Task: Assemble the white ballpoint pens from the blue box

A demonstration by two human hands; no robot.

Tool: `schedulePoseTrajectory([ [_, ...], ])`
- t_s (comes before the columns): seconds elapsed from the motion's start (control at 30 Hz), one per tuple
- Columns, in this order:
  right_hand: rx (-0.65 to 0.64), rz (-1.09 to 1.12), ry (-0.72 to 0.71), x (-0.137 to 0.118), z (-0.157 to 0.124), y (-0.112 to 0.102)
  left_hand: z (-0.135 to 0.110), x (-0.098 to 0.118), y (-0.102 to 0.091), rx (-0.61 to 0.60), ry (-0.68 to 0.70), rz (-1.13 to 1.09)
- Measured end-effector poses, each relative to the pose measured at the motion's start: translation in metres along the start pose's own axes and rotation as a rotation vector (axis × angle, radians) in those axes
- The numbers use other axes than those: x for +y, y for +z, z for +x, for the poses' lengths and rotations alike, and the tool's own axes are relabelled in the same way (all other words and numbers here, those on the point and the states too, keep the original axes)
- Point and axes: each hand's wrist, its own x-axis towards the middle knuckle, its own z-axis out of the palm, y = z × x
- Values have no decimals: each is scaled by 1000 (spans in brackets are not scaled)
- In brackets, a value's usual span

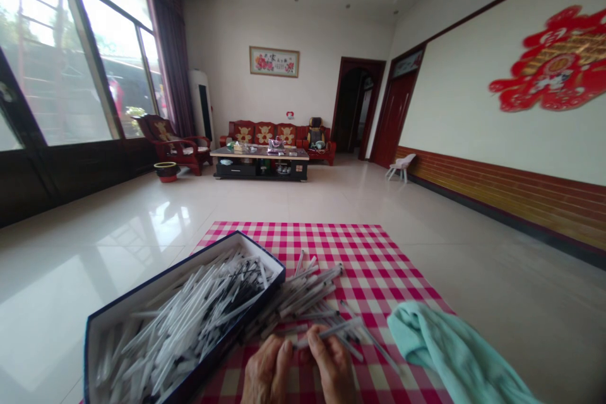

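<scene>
My left hand (267, 369) and my right hand (334, 366) meet at the bottom middle, over a red-and-white checked cloth (379, 265). Their fingers pinch a thin translucent pen (331, 330) that lies almost level between them. Just beyond my hands lies a loose pile of similar pens (303, 300) on the cloth. To the left stands a shallow dark-blue box (265, 259) filled with several more pens (189, 322).
A pale green towel (454, 353) lies on the cloth at the lower right. Glossy tiled floor surrounds the table. Far back stand a dark coffee table (259, 164), a red sofa (265, 132) and an armchair (173, 142). Windows run along the left wall.
</scene>
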Motion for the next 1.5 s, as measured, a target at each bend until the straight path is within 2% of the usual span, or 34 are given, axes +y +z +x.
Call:
schedulePoseTrajectory([
  [0.1, -8, 2, 9, 1, 0, -1, 5, 9, -8, -66, 7, -28],
  [0.23, -11, -1, 1, 0, 0, -1, 7, 12, -9, -70, 41, -36],
  [0.43, -7, 27, -2, 3, 0, -1, -1, -1, 1, 16, -16, 5],
  [0.63, -42, 8, 2, 4, 1, -2, 5, 9, -11, -97, 17, -19],
  [0.8, -45, 4, -12, 2, 1, -1, 5, 12, -7, -41, -43, -29],
  [0.97, -2, -18, -5, 7, 2, -2, 3, 9, -5, -26, -59, -44],
  [1.23, -35, -6, 6, 5, 1, -2, 0, 6, -2, -35, -68, -57],
  [1.5, 5, 100, 112, 7, 1, -3, 0, 6, -3, 17, -102, -38],
])
